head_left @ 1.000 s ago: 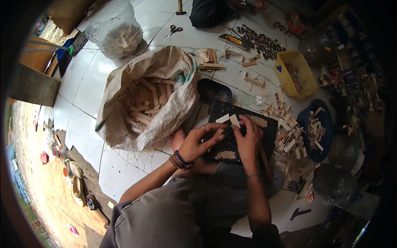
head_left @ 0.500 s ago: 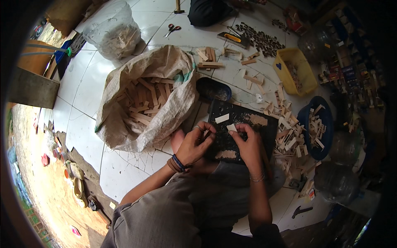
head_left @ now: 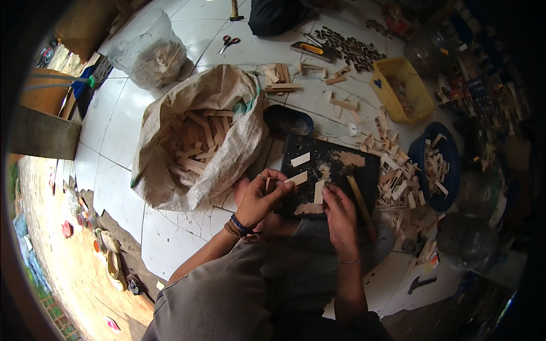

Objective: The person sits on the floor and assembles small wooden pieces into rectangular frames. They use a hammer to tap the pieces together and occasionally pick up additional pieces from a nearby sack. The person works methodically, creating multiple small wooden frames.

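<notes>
Right-hand grip (head_left: 341,210) pinches the lower end of a pale, flat, rectangular wooden strip (head_left: 319,192) over the black rectangular board (head_left: 342,174); left-hand grip (head_left: 261,196) pinches a second pale wooden strip (head_left: 297,180). I judge both light, stiff, barely slippery: hold near one end.

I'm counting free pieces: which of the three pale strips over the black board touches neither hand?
The uppermost strip, on the black board; one other strip touches the left hand, another strip the right hand.
</notes>
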Demonstrator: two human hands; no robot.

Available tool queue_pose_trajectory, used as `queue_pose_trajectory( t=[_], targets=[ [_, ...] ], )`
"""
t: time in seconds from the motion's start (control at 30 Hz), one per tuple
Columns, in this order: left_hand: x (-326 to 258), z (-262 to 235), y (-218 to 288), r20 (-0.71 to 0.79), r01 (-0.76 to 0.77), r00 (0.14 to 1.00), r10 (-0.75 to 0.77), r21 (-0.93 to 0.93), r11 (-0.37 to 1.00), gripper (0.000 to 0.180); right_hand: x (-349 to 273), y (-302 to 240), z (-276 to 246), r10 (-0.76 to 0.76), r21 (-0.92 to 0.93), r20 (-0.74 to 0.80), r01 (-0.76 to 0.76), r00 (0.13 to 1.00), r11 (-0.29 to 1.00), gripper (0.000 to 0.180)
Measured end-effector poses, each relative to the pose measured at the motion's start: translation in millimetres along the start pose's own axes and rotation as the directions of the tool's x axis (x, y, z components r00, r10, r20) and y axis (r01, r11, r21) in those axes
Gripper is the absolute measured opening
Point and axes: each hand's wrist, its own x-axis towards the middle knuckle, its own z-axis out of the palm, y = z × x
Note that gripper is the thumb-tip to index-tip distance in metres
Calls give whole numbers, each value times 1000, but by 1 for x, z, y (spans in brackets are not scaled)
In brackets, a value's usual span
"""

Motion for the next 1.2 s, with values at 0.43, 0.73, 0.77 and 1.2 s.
queue_pose_trajectory(
  t=[0.43, 0.73, 0.77, 1.2],
  targets=[
    [-6, 1, -7, 147, -145, 982, 116, 209, 967, 17, -8, 12, 21, -54, -66, 14, 55, 998, 996, 25],
    [-4, 2, -7, 205, -154, 971, 123, 142, 978, 38, -7, 15, 22, -141, -132, 14, 142, 990, 981, 21],
    [-4, 1, -6, 219, -187, 965, 145, 186, 965, 38, -8, 15, 23, -146, -135, 21, 147, 989, 980, 20],
    [-8, 0, -2, 206, -131, 975, 85, 220, 967, 22, -13, 7, 27, -212, -208, 59, 219, 976, 953, 16]
  ],
)
